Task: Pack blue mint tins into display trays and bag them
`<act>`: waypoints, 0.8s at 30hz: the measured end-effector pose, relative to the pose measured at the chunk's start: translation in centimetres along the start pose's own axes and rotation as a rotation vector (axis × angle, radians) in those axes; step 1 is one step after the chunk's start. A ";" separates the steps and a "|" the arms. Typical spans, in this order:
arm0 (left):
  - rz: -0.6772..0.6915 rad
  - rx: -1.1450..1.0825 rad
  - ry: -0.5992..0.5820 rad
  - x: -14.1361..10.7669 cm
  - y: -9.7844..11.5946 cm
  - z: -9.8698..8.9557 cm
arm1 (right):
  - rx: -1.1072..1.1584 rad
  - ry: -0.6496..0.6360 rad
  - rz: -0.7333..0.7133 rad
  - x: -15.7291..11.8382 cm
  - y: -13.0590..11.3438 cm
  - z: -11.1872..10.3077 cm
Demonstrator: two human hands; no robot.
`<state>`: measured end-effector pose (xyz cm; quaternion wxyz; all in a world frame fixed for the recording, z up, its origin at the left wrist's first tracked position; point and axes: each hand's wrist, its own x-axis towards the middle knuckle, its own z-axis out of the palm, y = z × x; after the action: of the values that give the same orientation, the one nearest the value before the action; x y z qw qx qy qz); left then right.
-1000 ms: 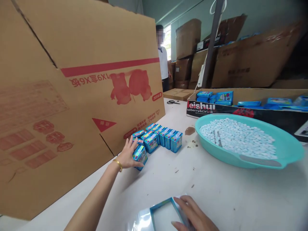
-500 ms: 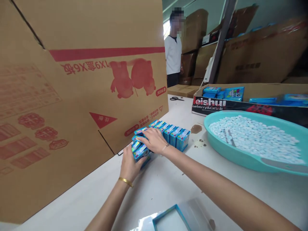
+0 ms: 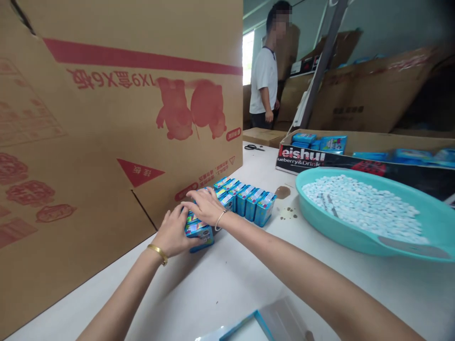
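Note:
Small blue printed boxes (image 3: pixel 245 201) stand side by side in rows on the white table, close to a big cardboard carton. My left hand (image 3: pixel 175 231), with a gold bracelet at the wrist, is wrapped around the near end of the row, thumb on the front of the end box (image 3: pixel 199 236). Over the boxes just behind it lies my right hand (image 3: pixel 206 207), its fingers curled across their tops and nearly touching my left fingers. Several boxes are partly hidden under both hands. The farther boxes stand free to the right of my right hand.
The carton (image 3: pixel 106 128) walls off the left side. At right are a turquoise basin (image 3: pixel 337 239) of pale blue tablets and a box (image 3: pixel 302 158) of blue packs. Scissors (image 3: pixel 254 148) lie farther back. A blue-edged tray (image 3: pixel 263 324) sits in front. A person (image 3: pixel 263 80) stands behind.
Both hands have shifted left and toward me along the row, and the right hand is now closer to the left. The view has turned slightly. The person behind has changed position.

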<state>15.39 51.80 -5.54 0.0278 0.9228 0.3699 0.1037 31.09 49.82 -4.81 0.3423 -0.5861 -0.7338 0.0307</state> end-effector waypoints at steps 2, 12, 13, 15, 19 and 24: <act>-0.017 0.051 -0.037 0.7 0.3 -0.5 | 0.028 0.151 -0.025 -1.7 -0.6 -0.9; -0.085 -0.022 -0.149 2.5 2.2 -0.9 | 0.052 0.099 0.131 -22.6 -3.9 -7.8; -0.111 -0.046 -0.118 2.1 2.5 -1.0 | 0.034 0.061 0.159 -24.8 -4.3 -7.9; -0.177 -0.142 -0.015 0.7 2.9 -1.4 | 0.005 -0.030 0.195 -28.6 -5.6 -7.9; -0.254 -0.435 0.168 -4.9 4.3 -3.5 | -0.012 -0.167 0.264 -32.7 -8.3 -6.7; -0.090 -0.694 0.093 -12.9 9.4 -5.3 | -0.027 -0.150 0.432 -33.9 -9.8 -4.5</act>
<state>11.53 36.02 -1.38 0.3273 0.8355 0.3538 0.2639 27.91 15.32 -12.80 0.2642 -0.7302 -0.6150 0.1369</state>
